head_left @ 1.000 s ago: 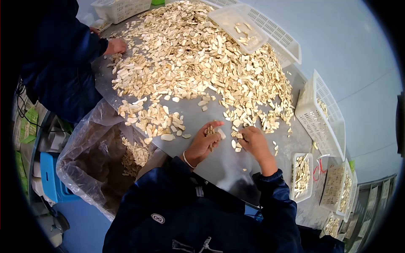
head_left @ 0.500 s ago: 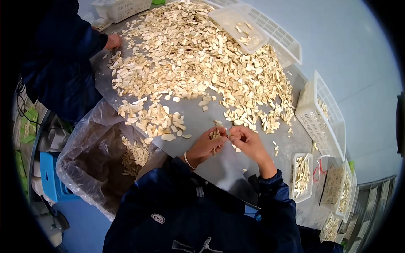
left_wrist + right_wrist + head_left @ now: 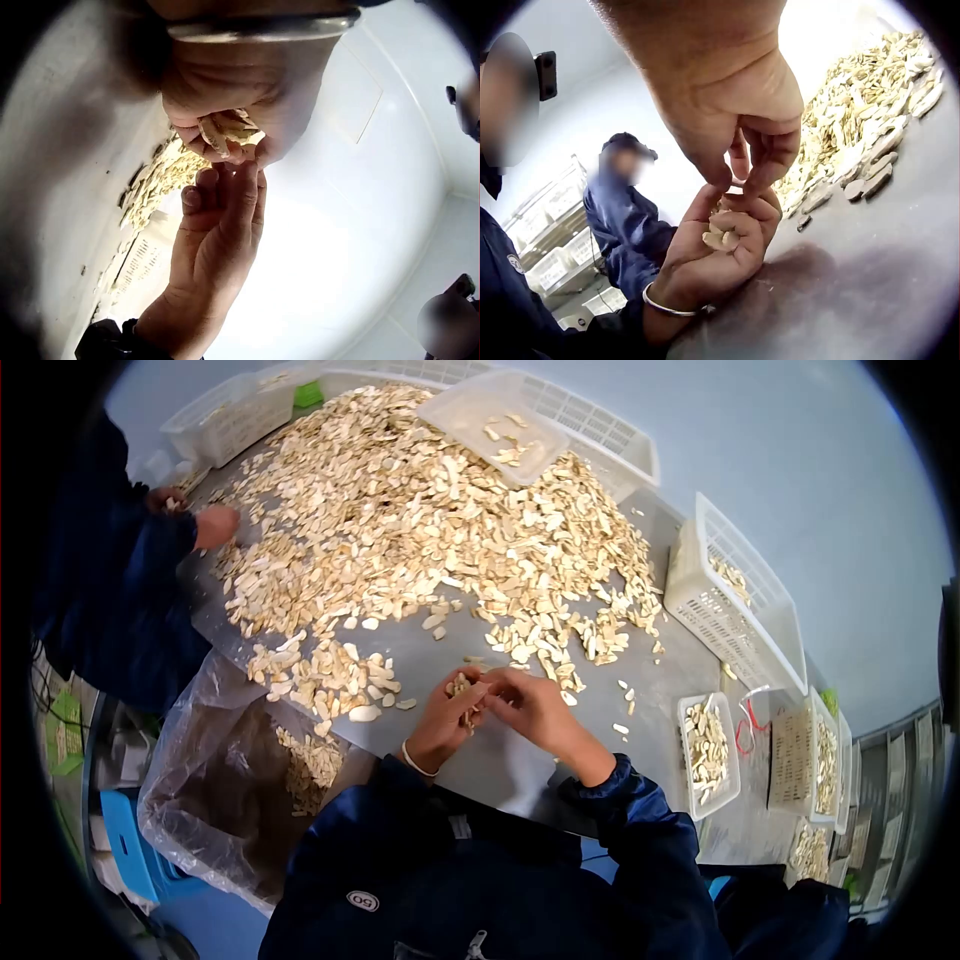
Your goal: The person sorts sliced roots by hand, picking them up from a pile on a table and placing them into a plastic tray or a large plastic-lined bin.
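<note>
My left hand (image 3: 452, 705) is curled round a small bundle of pale dried slices (image 3: 462, 687) just above the grey table (image 3: 500, 755). My right hand (image 3: 497, 690) meets it from the right, its thumb and fingertips pinching a slice at the top of that bundle. In the right wrist view the right hand (image 3: 741, 178) reaches down into the left hand (image 3: 720, 255), where the slices (image 3: 720, 237) show. The left wrist view shows the left hand (image 3: 240, 146) holding the slices (image 3: 225, 127), with the right hand (image 3: 217, 225) touching from below.
A big heap of slices (image 3: 420, 520) covers the table behind, with a smaller heap (image 3: 325, 675) by an open plastic bag (image 3: 220, 790). White baskets (image 3: 730, 600) and a small tray (image 3: 708, 750) stand right. Another person's hand (image 3: 215, 525) works at the left.
My right hand left the loose slices on the table and came left to my left hand, fingertips now at the bundle. The head view shifted, and the other person's hand moved down the heap.
</note>
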A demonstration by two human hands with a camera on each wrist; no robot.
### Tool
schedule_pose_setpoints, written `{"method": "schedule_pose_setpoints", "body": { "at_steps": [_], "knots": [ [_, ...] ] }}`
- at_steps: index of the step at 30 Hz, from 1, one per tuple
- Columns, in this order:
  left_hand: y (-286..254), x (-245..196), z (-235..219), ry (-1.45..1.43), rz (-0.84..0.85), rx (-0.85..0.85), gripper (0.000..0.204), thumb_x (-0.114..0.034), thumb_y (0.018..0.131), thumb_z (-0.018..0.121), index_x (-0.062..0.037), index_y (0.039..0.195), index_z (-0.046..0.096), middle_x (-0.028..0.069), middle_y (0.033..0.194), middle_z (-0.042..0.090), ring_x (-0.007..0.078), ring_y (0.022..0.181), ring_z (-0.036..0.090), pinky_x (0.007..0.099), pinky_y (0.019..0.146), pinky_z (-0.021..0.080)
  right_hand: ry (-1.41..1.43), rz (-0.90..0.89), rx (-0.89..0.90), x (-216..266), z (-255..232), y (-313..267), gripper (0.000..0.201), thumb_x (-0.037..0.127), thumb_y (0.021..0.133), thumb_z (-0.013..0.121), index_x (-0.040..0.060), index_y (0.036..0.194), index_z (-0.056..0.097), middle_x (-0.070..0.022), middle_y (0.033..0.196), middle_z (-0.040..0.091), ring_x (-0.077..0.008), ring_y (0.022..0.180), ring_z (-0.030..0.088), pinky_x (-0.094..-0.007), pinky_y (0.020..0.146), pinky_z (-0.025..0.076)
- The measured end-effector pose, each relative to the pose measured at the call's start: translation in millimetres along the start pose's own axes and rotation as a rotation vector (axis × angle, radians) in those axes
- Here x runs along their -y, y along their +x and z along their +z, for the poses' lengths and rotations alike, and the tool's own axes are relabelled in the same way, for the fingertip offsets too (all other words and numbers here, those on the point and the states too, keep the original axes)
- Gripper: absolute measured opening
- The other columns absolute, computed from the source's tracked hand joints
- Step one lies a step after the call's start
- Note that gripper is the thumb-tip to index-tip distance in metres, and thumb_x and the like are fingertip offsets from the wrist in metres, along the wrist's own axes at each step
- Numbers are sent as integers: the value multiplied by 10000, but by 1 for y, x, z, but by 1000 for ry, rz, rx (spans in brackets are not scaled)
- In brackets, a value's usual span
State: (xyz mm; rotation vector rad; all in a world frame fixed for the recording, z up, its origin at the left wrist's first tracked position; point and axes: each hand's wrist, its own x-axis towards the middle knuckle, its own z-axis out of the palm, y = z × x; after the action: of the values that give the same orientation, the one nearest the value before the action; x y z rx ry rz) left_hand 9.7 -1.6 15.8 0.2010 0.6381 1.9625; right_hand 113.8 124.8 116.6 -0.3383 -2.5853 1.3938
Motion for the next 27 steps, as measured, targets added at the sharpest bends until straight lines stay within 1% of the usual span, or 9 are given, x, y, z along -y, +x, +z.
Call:
{"method": "schedule_pose_setpoints", "body": {
  "at_steps": [2,3,4,7,12,15,18,21,27],
  "knots": [
    [1,1,2,7,5,-9,214,-115,985,641,-92,1181,556,21,971,626,86,777,584,229,625,448,-16,-27,-8,-7,1,-1,217,67,916,710,49,1129,670,-34,866,694,-103,716,631,-264,669,524],
    [0,0,3,11,8,-15,217,-112,985,641,-91,1184,556,23,972,628,88,777,585,228,625,448,-31,-26,8,-7,-1,0,218,67,915,710,48,1129,668,-38,863,694,-105,716,632,-264,669,524],
    [-1,0,3,42,13,-9,234,-115,1006,597,-53,1223,538,36,1011,615,101,827,587,243,675,461,-45,-25,24,-8,-3,0,219,68,915,709,47,1128,666,-42,861,694,-108,715,633,-265,670,524],
    [1,0,3,63,19,-1,245,-107,1003,592,-45,1232,532,40,1023,610,99,840,582,240,682,460,-23,-55,29,-10,-1,2,207,92,916,710,41,1108,656,-45,832,684,-118,697,627,-273,662,521],
    [2,1,7,30,15,8,206,-107,992,623,-49,1178,557,25,949,622,90,777,583,229,630,455,-25,-58,56,-14,-4,5,184,110,912,711,39,1071,650,-46,779,663,-115,688,615,-278,649,510],
    [1,2,3,33,12,53,220,-91,999,589,-33,1205,539,27,964,588,90,791,557,232,654,445,66,-42,85,-17,-5,6,160,107,904,716,39,1026,639,-37,735,629,-104,655,566,-271,614,475],
    [2,2,-1,36,-6,95,205,-84,1001,574,-26,1193,535,24,962,562,84,783,530,232,664,435,48,-20,114,-16,-7,6,170,126,888,731,40,989,625,-19,697,583,-93,622,501,-268,580,436],
    [2,1,2,31,-18,130,175,-81,999,574,-22,1160,539,22,958,559,79,773,519,231,664,431,39,-8,102,-17,-6,9,213,173,828,748,38,950,638,-54,649,579,-152,582,518,-304,564,445],
    [2,0,3,-27,-37,128,196,-90,997,587,-21,1175,547,31,995,581,88,786,540,225,654,430,33,3,115,-23,-5,11,205,205,848,731,38,893,622,-49,650,576,-136,592,522,-303,553,435]
  ]
}}
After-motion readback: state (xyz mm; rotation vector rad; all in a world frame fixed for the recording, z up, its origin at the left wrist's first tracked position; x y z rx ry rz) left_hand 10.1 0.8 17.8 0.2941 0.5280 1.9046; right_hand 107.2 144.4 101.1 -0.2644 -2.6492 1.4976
